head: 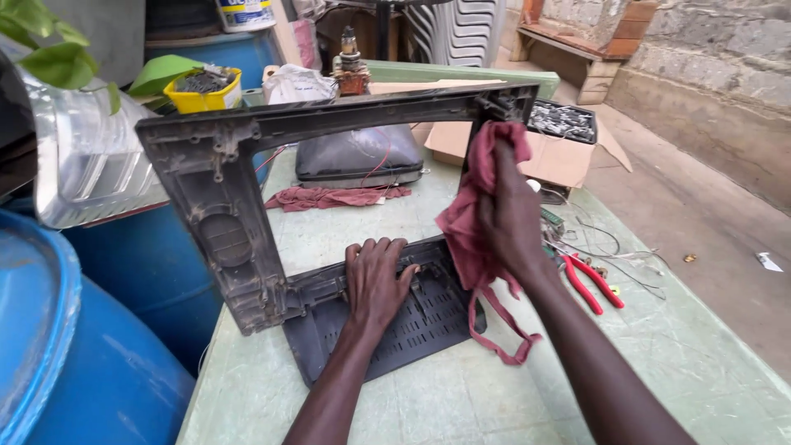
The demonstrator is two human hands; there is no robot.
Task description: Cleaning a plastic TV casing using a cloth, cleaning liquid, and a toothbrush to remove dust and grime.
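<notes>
Grey plastic television frame (216,206) stands on the green tabletop (461,395); left hand (375,280) lies flat, fingers spread, on its base, right hand (511,216) at three o'clock presses one red rag (474,222) against it.

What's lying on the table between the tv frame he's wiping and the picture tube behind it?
In the head view, a crumpled red rag lies on the green table between the dark tv frame and the picture tube, seen through the frame's opening.
</notes>
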